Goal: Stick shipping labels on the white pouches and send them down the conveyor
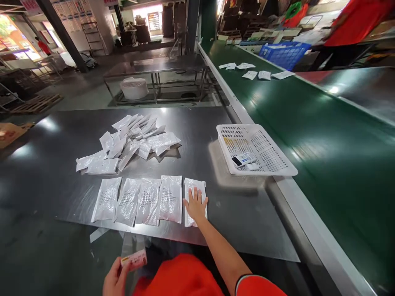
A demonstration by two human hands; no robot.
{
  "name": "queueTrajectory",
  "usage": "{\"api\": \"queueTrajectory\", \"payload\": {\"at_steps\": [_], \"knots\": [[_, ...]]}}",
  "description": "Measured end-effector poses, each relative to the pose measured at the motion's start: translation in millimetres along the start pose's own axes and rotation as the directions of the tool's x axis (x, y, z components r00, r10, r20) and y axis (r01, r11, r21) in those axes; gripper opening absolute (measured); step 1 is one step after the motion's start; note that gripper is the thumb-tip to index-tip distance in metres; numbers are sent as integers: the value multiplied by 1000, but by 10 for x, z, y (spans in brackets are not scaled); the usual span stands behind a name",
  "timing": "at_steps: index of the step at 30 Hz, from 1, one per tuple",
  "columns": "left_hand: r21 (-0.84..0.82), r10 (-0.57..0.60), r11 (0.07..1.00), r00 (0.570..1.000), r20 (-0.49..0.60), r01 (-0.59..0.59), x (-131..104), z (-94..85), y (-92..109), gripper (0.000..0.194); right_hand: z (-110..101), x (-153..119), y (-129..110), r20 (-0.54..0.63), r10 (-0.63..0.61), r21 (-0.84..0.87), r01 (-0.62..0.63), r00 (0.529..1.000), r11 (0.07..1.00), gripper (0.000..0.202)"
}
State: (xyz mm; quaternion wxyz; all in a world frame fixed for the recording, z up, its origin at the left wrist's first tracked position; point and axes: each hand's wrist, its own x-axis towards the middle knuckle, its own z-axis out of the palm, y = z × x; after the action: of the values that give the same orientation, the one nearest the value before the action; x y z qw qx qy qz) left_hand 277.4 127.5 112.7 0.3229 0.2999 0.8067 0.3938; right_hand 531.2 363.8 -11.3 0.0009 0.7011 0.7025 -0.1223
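Several flat white sealed pouches with printed text lie side by side along the near edge of the metal table, among them one pouch second from the right. On the rightmost pouch my right hand rests flat, its fingers spread. Below the table edge, at the lower left, my left hand pinches a small pink-and-white printed card between thumb and fingers. Farther back on the table is a loose heap of similar white pouches.
A white perforated basket holding a few small items sits at the table's right, against the frame of a green conveyor belt. White packets lie on the belt. Beyond it are a blue crate and a person in red.
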Motion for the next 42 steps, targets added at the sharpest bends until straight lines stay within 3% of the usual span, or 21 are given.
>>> {"api": "queueTrajectory", "payload": {"at_steps": [2, 4, 6, 8, 10, 14, 18, 22, 25, 27, 30, 32, 37, 42], "knots": [[-18, 44, 999, 998, 52, -43, 34, 39, 145, 47, -201, -38, -107, -32, 8, 164, -2, 999, 986, 61], [-37, 71, 997, 991, 112, -68, 71, 116, 329, 44, -435, -192, -250, -65, -78, 450, 99, 995, 887, 60], [-104, 84, 992, 981, 176, -67, 102, 236, 512, 43, -676, -467, -408, -17, -299, 762, 206, 954, 614, 58], [-171, 106, 983, 969, 222, -68, 115, 381, 653, 44, -897, -793, -567, 42, -527, 933, 155, 849, 325, 54], [-183, 137, 979, 962, 238, -94, 110, 524, 733, 44, -1064, -1068, -702, 91, -578, 970, 59, 811, 236, 44], [-135, 144, 984, 957, 252, -112, 94, 739, 747, 52, -1160, -1290, -770, 201, -354, 957, -107, 913, 269, 16], [-186, 92, 982, 937, 338, -30, 73, 970, 694, 52, -1026, -1267, -557, 216, -205, 959, -168, 955, 227, 20], [-397, -13, 887, 872, 489, 236, -53, 1330, 585, 50, -926, -1130, -208, 231, -86, 955, -209, 969, 210, 27], [-436, -155, 767, 795, 587, 471, -166, 1587, 490, 53, -950, -926, 95, 200, -34, 940, -182, 979, 289, 31], [-433, -191, 730, 767, 613, 529, -208, 1705, 460, 51, -983, -794, 273, 187, -28, 917, -165, 982, 364, 33], [-426, -148, 768, 780, 608, 477, -206, 1810, 491, 49, -999, -715, 418, 276, -102, 886, -212, 956, 412, 27], [-400, -91, 828, 797, 597, 394, -174, 1858, 543, 48, -972, -750, 424, 350, -144, 878, -271, 926, 395, 24], [-351, -6, 896, 798, 602, 271, -47, 1956, 654, 47, -854, -852, 377, 321, -79, 904, -280, 944, 322, 17], [-276, -13, 917, 711, 703, 289, 98, 2011, 650, 49, -792, -843, 454, 395, -57, 867, -352, 917, 352, 21]]}}
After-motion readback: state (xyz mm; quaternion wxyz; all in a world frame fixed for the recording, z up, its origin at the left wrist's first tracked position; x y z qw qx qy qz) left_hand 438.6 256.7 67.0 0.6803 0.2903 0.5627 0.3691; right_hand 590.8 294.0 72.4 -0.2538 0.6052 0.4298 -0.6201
